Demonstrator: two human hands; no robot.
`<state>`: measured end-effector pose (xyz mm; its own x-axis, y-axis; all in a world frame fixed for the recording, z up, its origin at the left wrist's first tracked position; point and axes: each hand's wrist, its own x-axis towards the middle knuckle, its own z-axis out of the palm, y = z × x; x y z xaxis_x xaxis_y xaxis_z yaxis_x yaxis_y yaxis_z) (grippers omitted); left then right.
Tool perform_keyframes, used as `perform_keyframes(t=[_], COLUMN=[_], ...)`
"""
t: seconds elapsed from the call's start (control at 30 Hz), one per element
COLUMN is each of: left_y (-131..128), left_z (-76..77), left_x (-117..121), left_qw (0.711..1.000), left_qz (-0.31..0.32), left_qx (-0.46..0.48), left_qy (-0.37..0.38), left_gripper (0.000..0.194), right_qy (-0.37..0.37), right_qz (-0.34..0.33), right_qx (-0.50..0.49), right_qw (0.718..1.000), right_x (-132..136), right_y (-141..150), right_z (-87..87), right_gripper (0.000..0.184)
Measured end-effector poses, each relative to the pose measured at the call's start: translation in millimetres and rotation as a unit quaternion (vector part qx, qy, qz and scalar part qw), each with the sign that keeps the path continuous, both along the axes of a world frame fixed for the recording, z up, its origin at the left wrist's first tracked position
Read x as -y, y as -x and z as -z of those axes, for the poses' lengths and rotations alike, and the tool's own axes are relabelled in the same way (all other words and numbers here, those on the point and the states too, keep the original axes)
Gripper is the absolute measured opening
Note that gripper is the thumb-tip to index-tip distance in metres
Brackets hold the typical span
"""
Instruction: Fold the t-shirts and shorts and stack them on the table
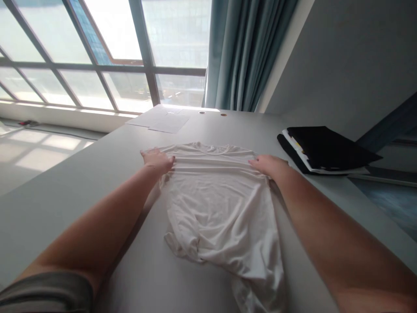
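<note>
A white T-shirt lies on the table, its neckline away from me and its hem towards me. Its lower left part is bunched and folded over, while the lower right hangs down closer to me. My left hand rests palm down on the shirt's left shoulder and sleeve, thumb apart from the fingers. Over the right shoulder lies my right hand, its thumb pointing inward; its other fingers are partly hidden. Between the two thumbs the cloth is drawn into taut sideways creases.
White paper sheets lie at the table's far left. A black folder with papers sits at the right edge, beyond my right hand. Windows and a blue-grey curtain stand behind the table.
</note>
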<state>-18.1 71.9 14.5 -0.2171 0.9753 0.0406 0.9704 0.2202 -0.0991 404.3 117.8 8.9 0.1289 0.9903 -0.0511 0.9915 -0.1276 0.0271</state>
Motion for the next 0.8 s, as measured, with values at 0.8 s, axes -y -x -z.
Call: perform_keyframes(t=[0.8], left_y=[-57.4], left_z=[23.1], left_x=[-88.7], left_qw=[0.973], left_qz=[0.205], left_qx=[0.084], left_qy=[-0.065], left_gripper=[0.061], right_qy=[-0.078], right_qz=[-0.184], right_qx=[-0.056], right_qw=[0.978], right_x=[-81.1], right_y=[35.9], right_z=[29.6], right_gripper=[0.064])
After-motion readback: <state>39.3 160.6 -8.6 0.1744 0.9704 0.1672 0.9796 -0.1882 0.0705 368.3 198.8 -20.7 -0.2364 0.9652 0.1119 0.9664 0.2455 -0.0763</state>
